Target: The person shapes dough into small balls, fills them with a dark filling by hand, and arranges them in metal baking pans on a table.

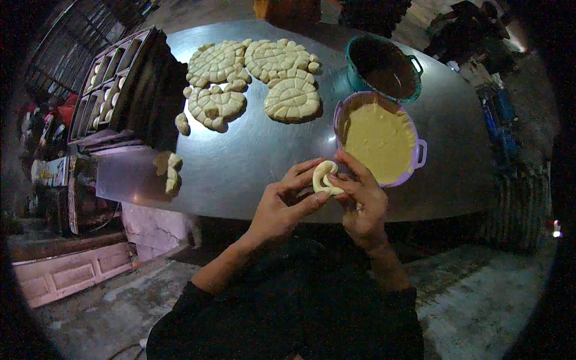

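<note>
Dim workshop, big round metal table (252, 156), two hands pinching a small piece of dough.

Both hands hold one pale dough piece (324, 178) up in the air, just over the near edge of the table. The left hand (282, 207) and the right hand (360, 201) have their fingers curled close on it from each side. It looks soft, light and a bit sticky, so it is best held gently by its sides, or it could squash. Just beside the right hand sits a purple pot (420, 153) of yellow filling, with a teal pot (414, 66) behind it. Cut dough rounds (252, 75) lie far back. Bare table lies between them and the hands.
</note>
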`<action>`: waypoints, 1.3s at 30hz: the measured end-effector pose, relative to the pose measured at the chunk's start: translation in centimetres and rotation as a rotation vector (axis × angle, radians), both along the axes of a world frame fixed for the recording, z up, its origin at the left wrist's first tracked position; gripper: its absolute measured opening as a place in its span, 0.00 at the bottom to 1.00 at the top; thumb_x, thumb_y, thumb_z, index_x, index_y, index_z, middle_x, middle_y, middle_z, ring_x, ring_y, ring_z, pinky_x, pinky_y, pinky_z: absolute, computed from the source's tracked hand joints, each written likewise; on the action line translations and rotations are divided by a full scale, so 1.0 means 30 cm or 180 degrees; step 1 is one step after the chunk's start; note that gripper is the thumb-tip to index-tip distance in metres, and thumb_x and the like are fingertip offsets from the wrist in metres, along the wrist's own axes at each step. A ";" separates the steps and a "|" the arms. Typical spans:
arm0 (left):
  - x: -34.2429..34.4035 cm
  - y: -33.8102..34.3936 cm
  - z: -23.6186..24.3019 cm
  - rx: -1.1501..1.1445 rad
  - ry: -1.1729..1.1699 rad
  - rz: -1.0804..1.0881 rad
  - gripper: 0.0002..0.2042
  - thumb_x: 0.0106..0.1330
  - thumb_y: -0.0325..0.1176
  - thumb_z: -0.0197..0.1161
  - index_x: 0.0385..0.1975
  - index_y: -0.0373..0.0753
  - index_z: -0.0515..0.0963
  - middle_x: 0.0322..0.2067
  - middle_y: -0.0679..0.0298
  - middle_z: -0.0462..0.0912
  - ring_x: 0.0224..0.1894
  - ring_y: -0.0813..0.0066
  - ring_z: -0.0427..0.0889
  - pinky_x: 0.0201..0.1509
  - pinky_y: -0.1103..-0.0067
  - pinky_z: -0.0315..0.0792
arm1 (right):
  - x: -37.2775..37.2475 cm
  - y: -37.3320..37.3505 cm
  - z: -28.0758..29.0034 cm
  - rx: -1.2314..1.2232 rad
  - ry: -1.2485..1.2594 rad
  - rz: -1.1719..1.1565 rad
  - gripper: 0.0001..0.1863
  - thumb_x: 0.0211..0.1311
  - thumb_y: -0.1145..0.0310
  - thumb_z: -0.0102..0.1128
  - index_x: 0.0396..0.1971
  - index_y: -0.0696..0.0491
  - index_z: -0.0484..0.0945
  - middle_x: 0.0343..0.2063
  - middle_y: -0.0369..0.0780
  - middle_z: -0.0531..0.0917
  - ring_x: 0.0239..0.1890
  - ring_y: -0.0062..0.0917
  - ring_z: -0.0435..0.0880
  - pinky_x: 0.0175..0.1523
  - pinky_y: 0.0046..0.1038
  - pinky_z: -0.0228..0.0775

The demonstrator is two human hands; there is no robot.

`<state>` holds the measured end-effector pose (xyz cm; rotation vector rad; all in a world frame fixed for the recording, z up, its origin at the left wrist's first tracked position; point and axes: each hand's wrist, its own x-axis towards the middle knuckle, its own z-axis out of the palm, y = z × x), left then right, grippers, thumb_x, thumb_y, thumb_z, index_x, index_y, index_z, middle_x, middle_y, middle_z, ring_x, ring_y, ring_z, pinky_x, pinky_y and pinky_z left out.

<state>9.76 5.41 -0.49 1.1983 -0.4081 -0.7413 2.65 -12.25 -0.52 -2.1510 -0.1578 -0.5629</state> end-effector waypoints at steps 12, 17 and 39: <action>-0.165 0.040 -0.068 0.0632 0.0008 0.0703 0.13 0.71 0.33 0.57 0.46 0.32 0.81 0.36 0.62 0.85 0.39 0.81 0.80 0.45 0.83 0.74 | -0.129 0.061 0.037 -0.0883 -0.0559 0.0602 0.14 0.48 0.83 0.66 0.37 0.58 0.81 0.40 0.45 0.83 0.42 0.39 0.83 0.47 0.33 0.77; -0.189 0.038 -0.032 0.0934 -0.0615 0.0517 0.11 0.69 0.32 0.59 0.42 0.33 0.83 0.33 0.62 0.87 0.36 0.82 0.81 0.41 0.82 0.75 | -0.147 0.014 0.050 0.0074 0.0018 0.1201 0.19 0.44 0.78 0.64 0.42 0.53 0.81 0.42 0.42 0.82 0.40 0.37 0.81 0.46 0.34 0.76; 0.171 0.418 -0.169 -0.0400 0.0259 0.0298 0.17 0.67 0.35 0.64 0.52 0.34 0.78 0.48 0.63 0.82 0.49 0.79 0.77 0.54 0.80 0.71 | 0.316 0.361 0.121 -0.1215 0.0510 0.1443 0.36 0.41 0.66 0.79 0.55 0.52 0.74 0.37 0.34 0.87 0.33 0.28 0.73 0.42 0.28 0.63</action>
